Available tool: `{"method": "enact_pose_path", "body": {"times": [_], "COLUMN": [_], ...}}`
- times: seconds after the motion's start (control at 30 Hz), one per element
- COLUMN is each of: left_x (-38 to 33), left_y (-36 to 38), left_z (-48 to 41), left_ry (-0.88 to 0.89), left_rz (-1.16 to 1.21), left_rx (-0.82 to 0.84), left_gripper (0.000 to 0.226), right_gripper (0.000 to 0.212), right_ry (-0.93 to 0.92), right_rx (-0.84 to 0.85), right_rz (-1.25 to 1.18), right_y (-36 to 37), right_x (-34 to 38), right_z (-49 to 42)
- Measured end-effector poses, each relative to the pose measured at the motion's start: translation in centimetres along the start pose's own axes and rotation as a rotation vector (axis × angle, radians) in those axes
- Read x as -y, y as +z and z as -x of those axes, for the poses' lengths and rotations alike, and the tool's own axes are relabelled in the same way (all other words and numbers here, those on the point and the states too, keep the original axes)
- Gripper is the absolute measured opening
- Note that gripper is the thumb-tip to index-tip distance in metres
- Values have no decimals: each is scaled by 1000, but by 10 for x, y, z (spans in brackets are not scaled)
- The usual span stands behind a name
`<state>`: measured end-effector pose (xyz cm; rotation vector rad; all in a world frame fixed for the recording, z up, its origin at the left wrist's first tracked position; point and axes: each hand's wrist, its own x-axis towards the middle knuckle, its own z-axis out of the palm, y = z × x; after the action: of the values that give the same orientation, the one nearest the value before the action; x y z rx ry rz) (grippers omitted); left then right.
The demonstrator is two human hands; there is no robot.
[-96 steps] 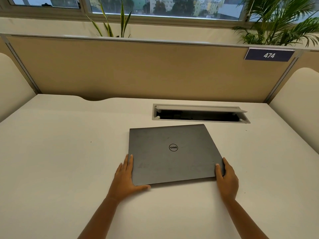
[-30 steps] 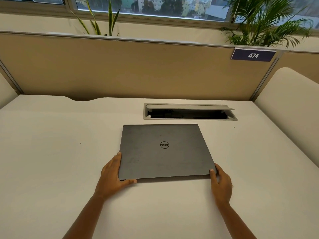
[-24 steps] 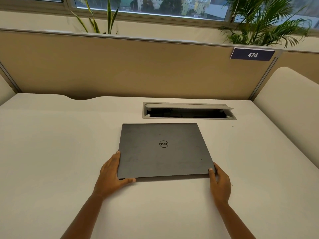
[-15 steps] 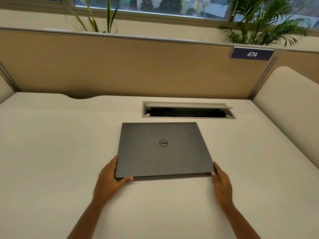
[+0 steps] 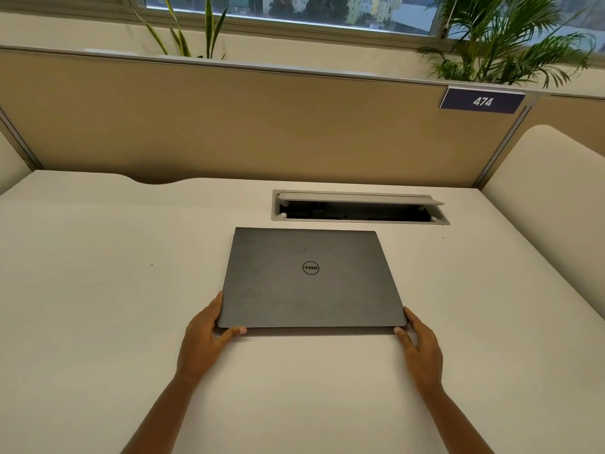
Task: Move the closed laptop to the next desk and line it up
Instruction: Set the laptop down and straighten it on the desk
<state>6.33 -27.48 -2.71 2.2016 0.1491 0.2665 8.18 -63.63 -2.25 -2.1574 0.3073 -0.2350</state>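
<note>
A closed dark grey laptop (image 5: 311, 280) with a round logo lies flat on the white desk (image 5: 98, 290), its edges roughly square to the desk's back panel. My left hand (image 5: 204, 339) cups its near left corner, fingers along the left edge and thumb on the front edge. At the near right corner my right hand (image 5: 420, 348) touches the laptop with its thumb tip at the front edge and its fingers beside the right edge.
An open cable hatch (image 5: 358, 208) is sunk into the desk just behind the laptop. A tan partition (image 5: 229, 126) with a "474" label (image 5: 482, 101) closes the back. Rounded white dividers (image 5: 553, 198) stand at both sides. Plants stand behind the partition.
The laptop has turned slightly from skewed to square with the partition. Both hands have stayed at its near corners, shifting a little along the edges.
</note>
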Motion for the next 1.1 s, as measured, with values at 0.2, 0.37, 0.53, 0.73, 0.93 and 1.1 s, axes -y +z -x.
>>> {"method": "enact_pose_path", "body": {"times": [0.2, 0.37, 0.53, 0.73, 0.93, 1.1], "left_x": [2, 4, 4, -3, -20, -44], "left_y": [2, 3, 3, 2, 9, 26], "left_z": [0, -1, 0, 3, 6, -6], "left_ry": [-8, -19, -23, -10, -61, 29], "left_rz": [10, 1, -9, -60, -306, -516], "left_rx": [-27, -23, -27, 1, 15, 41], "left_gripper": [77, 78, 79, 76, 83, 122], "right_gripper": [41, 41, 41, 40, 41, 47], "right_ry": [6, -8, -30, -57, -128, -271], "right_rx": [-22, -26, -24, -4, 10, 62], "right_rz": [20, 32, 69, 99, 164, 414], "right_y": [1, 3, 5, 6, 13, 26], "right_x": [-2, -5, -5, -5, 6, 27], "right_z": [-2, -4, -4, -1, 3, 0]}}
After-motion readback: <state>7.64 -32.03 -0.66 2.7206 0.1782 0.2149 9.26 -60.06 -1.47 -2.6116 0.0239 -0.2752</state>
